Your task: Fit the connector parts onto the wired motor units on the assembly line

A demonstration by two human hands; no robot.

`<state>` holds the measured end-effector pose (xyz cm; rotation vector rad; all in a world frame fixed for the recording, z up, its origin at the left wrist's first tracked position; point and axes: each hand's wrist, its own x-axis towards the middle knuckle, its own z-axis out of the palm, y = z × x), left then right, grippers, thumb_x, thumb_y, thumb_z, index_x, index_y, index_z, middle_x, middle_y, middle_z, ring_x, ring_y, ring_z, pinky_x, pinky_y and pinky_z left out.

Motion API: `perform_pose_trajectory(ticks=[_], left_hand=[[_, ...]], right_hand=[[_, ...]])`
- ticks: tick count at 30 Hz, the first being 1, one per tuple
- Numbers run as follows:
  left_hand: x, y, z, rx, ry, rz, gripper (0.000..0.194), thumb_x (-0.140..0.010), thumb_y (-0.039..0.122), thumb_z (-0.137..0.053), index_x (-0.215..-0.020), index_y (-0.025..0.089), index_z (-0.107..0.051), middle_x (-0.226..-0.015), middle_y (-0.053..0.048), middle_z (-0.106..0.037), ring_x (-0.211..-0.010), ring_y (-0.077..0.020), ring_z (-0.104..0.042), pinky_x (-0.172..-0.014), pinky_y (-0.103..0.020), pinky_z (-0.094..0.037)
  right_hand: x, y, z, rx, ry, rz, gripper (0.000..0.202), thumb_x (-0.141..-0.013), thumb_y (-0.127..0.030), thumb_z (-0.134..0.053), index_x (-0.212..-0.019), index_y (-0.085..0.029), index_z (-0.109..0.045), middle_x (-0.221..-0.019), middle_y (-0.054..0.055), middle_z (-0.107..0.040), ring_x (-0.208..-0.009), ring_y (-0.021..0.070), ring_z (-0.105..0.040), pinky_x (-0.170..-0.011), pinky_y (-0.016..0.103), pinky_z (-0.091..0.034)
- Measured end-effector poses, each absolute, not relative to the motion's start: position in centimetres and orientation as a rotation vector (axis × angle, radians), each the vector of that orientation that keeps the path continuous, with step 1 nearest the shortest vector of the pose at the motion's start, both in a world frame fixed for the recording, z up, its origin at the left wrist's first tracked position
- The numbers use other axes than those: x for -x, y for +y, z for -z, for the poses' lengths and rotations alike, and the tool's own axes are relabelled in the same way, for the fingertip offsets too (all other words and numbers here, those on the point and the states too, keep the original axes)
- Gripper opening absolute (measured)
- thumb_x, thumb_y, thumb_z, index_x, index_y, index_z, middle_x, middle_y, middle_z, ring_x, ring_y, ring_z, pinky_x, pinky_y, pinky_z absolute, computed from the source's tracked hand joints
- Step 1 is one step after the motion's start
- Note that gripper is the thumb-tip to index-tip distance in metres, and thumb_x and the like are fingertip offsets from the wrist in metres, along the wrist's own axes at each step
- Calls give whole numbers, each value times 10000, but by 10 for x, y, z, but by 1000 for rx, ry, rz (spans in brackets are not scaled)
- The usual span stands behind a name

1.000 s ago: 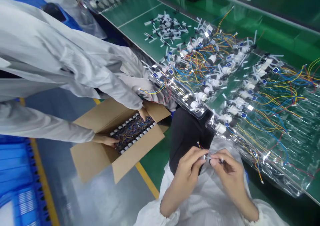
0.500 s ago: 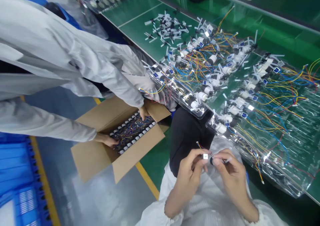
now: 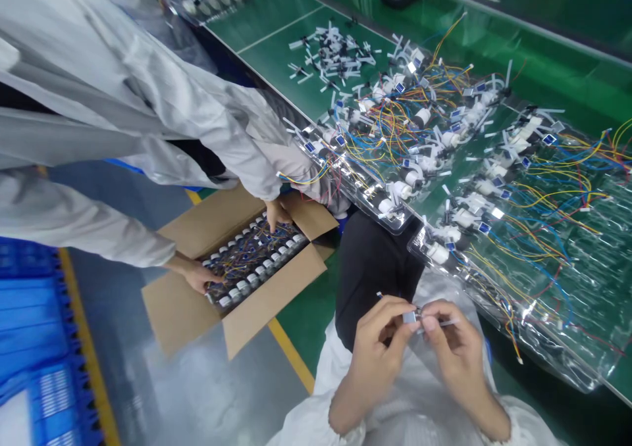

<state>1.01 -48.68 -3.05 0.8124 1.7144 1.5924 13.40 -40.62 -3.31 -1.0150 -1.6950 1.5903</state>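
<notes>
Over my lap, my left hand (image 3: 381,346) pinches a small wired part (image 3: 409,317) with a pale square face; a short wire end sticks out above the knuckles. Close beside it, my right hand (image 3: 453,342) has thumb and forefinger closed on a small piece with a thin white tube (image 3: 448,322). The two pieces meet or nearly meet between my fingertips; fingers hide most of both. On the bench to the right, similar white-and-black parts (image 3: 464,217) with coloured wires lie in a clear plastic tray (image 3: 592,377).
A second clear tray (image 3: 395,225) bears more wired parts. Behind it is a heap of small black-and-white tube pieces (image 3: 340,54) on the green bench (image 3: 276,28). At left, a co-worker's hands (image 3: 200,276) reach into an open cardboard box (image 3: 276,301) of wired parts. Blue crates (image 3: 29,314) stand far left.
My hands have shifted slightly and the held part has turned, its pale face now more tilted. The co-worker's hands have moved left, and the parts in the box sit higher.
</notes>
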Motion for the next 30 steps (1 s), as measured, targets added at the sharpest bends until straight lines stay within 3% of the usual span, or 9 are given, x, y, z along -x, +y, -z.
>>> perform_pose_trajectory(ticks=[10, 15, 22, 26, 30], left_hand=[[-7, -489, 31, -1039, 1818, -1496, 139, -944, 97, -650, -950, 197, -747, -895, -65, -740, -760, -174, -694, -613, -245, -545], [-6, -489, 31, -1243, 1866, -1465, 192, -957, 41, -573, -979, 194, -687, -873, -56, -722, -775, -174, -690, -687, -268, -558], [-1, -490, 36, -1516, 1913, -1266, 267, -976, -5, -447, -1019, 166, -648, -862, -67, -664, -737, -165, -645, -662, -260, -530], [5, -487, 31, -1297, 1826, -1345, 228, -983, 30, -498, -1018, 193, -655, -930, -56, -669, -847, -178, -663, -780, -283, -540], [8, -488, 27, -1015, 1702, -1360, 182, -1001, 100, -544, -969, 214, -682, -940, -41, -669, -872, -185, -649, -794, -293, -515]], right_hand=[[-134, -416, 43, 1060, -1713, -1568, 157, -1030, -330, -619, -935, -226, -688, -794, 31, -710, -656, 166, -654, -543, 236, -513], [-131, -417, 43, 1008, -1797, -1359, 145, -1014, -227, -603, -898, -221, -690, -779, 23, -721, -659, 160, -669, -586, 231, -534], [-130, -411, 45, 956, -1903, -1236, 156, -983, -145, -600, -915, -230, -712, -765, 1, -750, -630, 149, -688, -585, 223, -533], [-129, -405, 41, 925, -1924, -1273, 151, -994, -158, -604, -936, -240, -718, -805, 16, -760, -686, 170, -715, -624, 249, -558], [-128, -400, 35, 850, -1940, -1280, 176, -977, -127, -620, -911, -244, -732, -889, 41, -783, -808, 199, -749, -692, 277, -582]])
